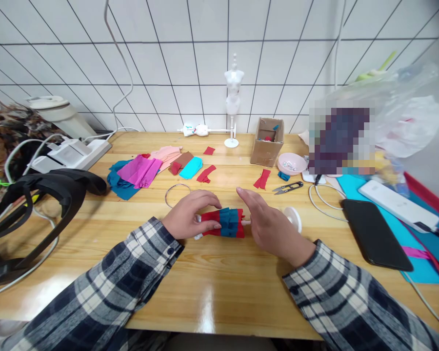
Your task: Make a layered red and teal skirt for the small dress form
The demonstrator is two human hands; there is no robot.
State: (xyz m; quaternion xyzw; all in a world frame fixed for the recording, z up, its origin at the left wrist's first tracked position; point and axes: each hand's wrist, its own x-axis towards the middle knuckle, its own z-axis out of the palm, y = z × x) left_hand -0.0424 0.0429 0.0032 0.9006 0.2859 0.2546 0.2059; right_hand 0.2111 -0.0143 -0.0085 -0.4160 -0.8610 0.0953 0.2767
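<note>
A small white dress-form mannequin lies on its side on the wooden table, wrapped in a red and teal paper dress [231, 222]. My left hand [190, 213] is closed around its top end, with the thumb on the red part. At the hem side, my right hand [269, 226] is held with fingers stretched out beside the stand's rod; its thumb is mostly hidden. The round white base [293, 219] shows behind my right hand. Just beyond my left hand lies a thin ring-shaped band [175, 185].
Behind stand a white mannequin [233, 92], a cardboard box [261, 152] and a pink bowl [291, 163]. Thread snips [289, 187] and red scraps [262, 179] lie nearer. Folded coloured paper [141, 170] and a black headset [58, 195] are left; a phone [376, 234] is right.
</note>
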